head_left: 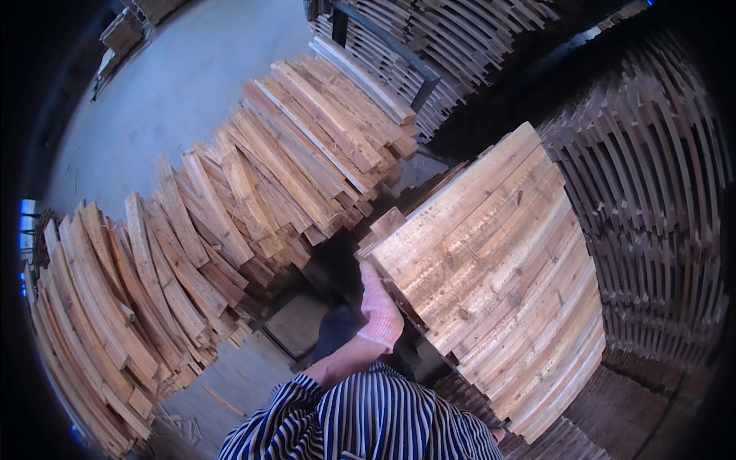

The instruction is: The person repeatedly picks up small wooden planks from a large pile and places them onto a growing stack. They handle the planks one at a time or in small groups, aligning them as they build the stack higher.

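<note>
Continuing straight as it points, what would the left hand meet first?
The left hand would probably meet the left corner of the plank stack; depth there is unclear.

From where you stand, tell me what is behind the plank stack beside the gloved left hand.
Past the plank stack, to the right, dark slats are piled in many layers. Whatever sits low against its far side is covered and cannot be seen.

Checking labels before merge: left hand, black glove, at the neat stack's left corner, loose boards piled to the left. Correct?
Not quite: the head view shows a pinkish glove, not black. The left hand is at the left corner of the neat stack, loose boards piled to the left.
</note>
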Action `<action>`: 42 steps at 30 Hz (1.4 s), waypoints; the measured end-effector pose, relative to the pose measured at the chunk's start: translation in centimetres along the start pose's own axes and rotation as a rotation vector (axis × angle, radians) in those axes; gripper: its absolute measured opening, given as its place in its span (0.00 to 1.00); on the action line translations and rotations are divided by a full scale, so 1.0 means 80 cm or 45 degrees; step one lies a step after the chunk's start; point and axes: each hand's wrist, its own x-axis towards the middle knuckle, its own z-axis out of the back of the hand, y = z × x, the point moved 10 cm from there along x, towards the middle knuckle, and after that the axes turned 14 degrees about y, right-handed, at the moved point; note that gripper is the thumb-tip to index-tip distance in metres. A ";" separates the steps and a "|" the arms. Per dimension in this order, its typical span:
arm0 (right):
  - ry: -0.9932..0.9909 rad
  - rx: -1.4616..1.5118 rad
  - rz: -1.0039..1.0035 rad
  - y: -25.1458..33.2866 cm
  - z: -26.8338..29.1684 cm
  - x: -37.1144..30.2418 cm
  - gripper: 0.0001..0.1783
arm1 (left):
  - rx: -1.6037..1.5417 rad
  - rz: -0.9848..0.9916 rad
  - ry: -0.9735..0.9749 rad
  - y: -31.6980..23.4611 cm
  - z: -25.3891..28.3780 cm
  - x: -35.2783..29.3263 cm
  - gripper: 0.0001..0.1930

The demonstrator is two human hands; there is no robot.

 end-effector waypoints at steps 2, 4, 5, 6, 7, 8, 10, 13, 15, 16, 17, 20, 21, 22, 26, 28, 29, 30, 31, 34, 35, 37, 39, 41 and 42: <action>0.088 0.003 0.019 0.038 -0.023 0.025 0.32 | -0.561 0.001 -0.037 -0.001 0.007 -0.022 0.39; 0.123 -0.003 0.012 0.055 -0.031 0.036 0.33 | -0.720 -0.006 -0.061 0.003 0.018 -0.027 0.41; 0.123 -0.001 -0.001 0.058 -0.032 0.037 0.34 | -0.715 0.055 -0.084 0.008 0.020 -0.028 0.41; 0.112 0.003 -0.016 0.059 -0.034 0.035 0.35 | -0.710 0.120 -0.106 0.013 0.022 -0.028 0.41; 0.102 0.009 -0.030 0.061 -0.034 0.037 0.35 | -0.730 0.179 -0.123 0.021 0.016 -0.029 0.41; 0.087 0.010 -0.042 0.060 -0.033 0.033 0.36 | -0.746 0.240 -0.141 0.028 0.013 -0.030 0.41; 0.058 -0.002 -0.063 0.059 -0.032 0.026 0.37 | -0.756 0.276 -0.104 0.045 0.015 -0.018 0.41; -0.030 -0.025 -0.098 0.052 -0.020 0.007 0.38 | -0.332 0.047 -0.114 0.038 0.054 0.026 0.35; -0.133 -0.042 -0.135 0.032 -0.002 -0.012 0.40 | 0.133 -0.369 -0.176 -0.047 0.087 0.064 0.33; -0.197 -0.056 -0.160 0.022 0.008 -0.029 0.40 | 0.361 -0.586 -0.188 -0.093 0.081 0.075 0.31; -0.276 -0.081 -0.196 0.003 0.025 -0.047 0.41 | 0.584 -0.803 -0.227 -0.136 0.071 0.082 0.30; -0.506 -0.220 -0.325 -0.046 0.090 -0.112 0.43 | 0.823 -1.169 0.285 -0.299 -0.055 0.104 0.33; -0.593 -0.275 -0.388 -0.064 0.113 -0.139 0.43 | 0.852 -1.061 0.643 -0.327 -0.121 0.111 0.34; -0.673 -0.350 -0.455 -0.074 0.139 -0.167 0.44 | 0.895 -0.844 0.921 -0.331 -0.180 0.118 0.36; -0.848 -0.706 -0.770 -0.122 0.199 -0.267 0.46 | 1.266 -0.110 1.282 -0.242 -0.329 0.114 0.51; -0.847 -0.902 -0.911 -0.139 0.210 -0.287 0.48 | 1.349 -0.120 1.390 -0.229 -0.348 0.120 0.55; -0.837 -0.958 -0.965 -0.144 0.211 -0.295 0.48 | 1.395 -0.114 1.443 -0.218 -0.353 0.121 0.57; -0.818 -0.976 -1.003 -0.148 0.217 -0.299 0.49 | 1.437 -0.111 1.490 -0.210 -0.357 0.123 0.59; -0.800 -0.972 -1.035 -0.151 0.224 -0.296 0.49 | 0.974 0.224 1.633 -0.189 -0.365 0.128 0.52; -0.726 -0.708 -1.142 -0.203 0.221 -0.299 0.56 | 0.928 0.304 1.707 -0.207 -0.372 0.134 0.53; -0.756 -0.417 -0.922 -0.218 0.224 -0.290 0.55 | 0.976 0.211 1.643 -0.231 -0.373 0.144 0.54; -0.781 -0.080 -0.617 -0.289 0.222 -0.296 0.51 | 1.024 0.080 1.483 -0.280 -0.375 0.166 0.55; -0.777 -0.016 -0.425 -0.325 0.223 -0.317 0.48 | 0.994 0.035 1.320 -0.328 -0.370 0.183 0.56; -0.815 0.123 -0.326 -0.314 0.219 -0.292 0.48 | 1.027 -0.013 1.345 -0.341 -0.373 0.165 0.57; -0.845 0.136 -0.323 -0.309 0.225 -0.293 0.49 | 1.037 -0.059 1.562 -0.339 -0.380 0.148 0.60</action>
